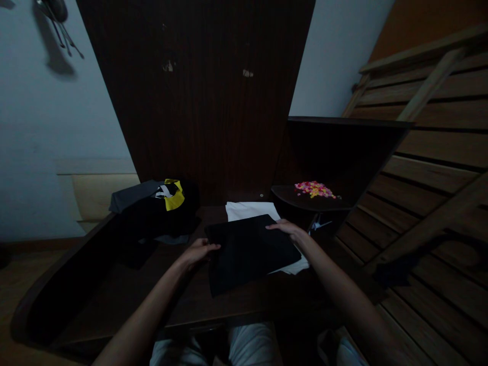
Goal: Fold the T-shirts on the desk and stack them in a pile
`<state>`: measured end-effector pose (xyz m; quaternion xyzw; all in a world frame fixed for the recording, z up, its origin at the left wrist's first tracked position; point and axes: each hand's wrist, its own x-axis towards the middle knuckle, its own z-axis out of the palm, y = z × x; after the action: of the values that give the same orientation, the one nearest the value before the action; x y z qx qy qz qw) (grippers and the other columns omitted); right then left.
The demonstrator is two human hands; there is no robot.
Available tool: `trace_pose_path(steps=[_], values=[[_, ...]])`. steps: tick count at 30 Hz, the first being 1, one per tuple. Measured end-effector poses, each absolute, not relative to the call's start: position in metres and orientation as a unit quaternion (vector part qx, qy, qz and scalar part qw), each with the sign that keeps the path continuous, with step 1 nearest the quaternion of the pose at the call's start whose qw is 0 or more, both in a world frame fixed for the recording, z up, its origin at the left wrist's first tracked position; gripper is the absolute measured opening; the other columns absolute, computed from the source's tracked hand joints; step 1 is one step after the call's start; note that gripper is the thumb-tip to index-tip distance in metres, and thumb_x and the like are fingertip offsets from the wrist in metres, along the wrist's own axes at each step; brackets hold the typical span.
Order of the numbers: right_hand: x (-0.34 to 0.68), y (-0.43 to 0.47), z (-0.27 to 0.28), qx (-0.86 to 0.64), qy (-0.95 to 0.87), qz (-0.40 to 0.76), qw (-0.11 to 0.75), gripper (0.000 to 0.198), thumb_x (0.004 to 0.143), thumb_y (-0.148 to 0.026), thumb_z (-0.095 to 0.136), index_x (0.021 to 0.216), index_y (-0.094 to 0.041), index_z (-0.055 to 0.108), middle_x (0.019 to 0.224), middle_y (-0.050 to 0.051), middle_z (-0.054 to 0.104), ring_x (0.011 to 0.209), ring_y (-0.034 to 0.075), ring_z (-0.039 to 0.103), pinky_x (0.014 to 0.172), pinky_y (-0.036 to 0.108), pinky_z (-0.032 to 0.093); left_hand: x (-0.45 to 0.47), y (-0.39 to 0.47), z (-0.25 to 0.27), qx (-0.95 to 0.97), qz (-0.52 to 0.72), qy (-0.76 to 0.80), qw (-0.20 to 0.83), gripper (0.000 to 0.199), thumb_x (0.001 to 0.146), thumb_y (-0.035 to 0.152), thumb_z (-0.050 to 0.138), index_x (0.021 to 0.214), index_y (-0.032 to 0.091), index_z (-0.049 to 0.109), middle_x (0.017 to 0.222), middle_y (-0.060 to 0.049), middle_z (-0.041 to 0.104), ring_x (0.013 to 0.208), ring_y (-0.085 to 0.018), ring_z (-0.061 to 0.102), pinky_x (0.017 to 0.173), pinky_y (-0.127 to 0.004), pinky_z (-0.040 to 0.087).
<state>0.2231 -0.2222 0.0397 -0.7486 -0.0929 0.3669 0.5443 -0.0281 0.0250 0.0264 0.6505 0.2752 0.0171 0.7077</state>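
Black cloth (247, 251), folded flat, is clamped between thumb and fingers on both sides: your left hand (200, 251) has its left edge, your right hand (285, 227) its upper right corner. It's there right in front of you, over the white cloth (251, 209) on the dark desk (183, 307), clothes heap (156, 211) to your left!

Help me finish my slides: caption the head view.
Left hand and right hand hold a black cloth, partly hiding a white cloth on the desk.
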Motion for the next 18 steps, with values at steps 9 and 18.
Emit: trace_pose_path(steps=[9,18], values=[[0.198,-0.242,0.044,-0.643,-0.122,0.33,0.68,0.027,0.062,-0.014,0.082,0.086,-0.015,0.069,0.086,0.007,0.076,0.078,0.019,0.072,0.079,0.029,0.056,0.019,0.057,0.055,0.742,0.155,0.2,0.621,0.03,0.062,0.009,0.063,0.091,0.018,0.063,0.089,-0.003,0.072,0.089,-0.022,0.067,0.076,-0.03,0.053],[0.143,-0.269,0.02,-0.567,-0.091,0.195,0.795,0.031,0.061,-0.031,0.082,0.083,-0.024,0.062,0.086,0.001,0.074,0.085,0.02,0.071,0.074,0.028,0.058,0.125,0.033,0.117,0.879,0.248,0.148,0.379,0.028,0.08,0.012,0.059,0.107,0.02,0.063,0.11,-0.008,0.069,0.108,-0.022,0.061,0.099,-0.035,0.043]])
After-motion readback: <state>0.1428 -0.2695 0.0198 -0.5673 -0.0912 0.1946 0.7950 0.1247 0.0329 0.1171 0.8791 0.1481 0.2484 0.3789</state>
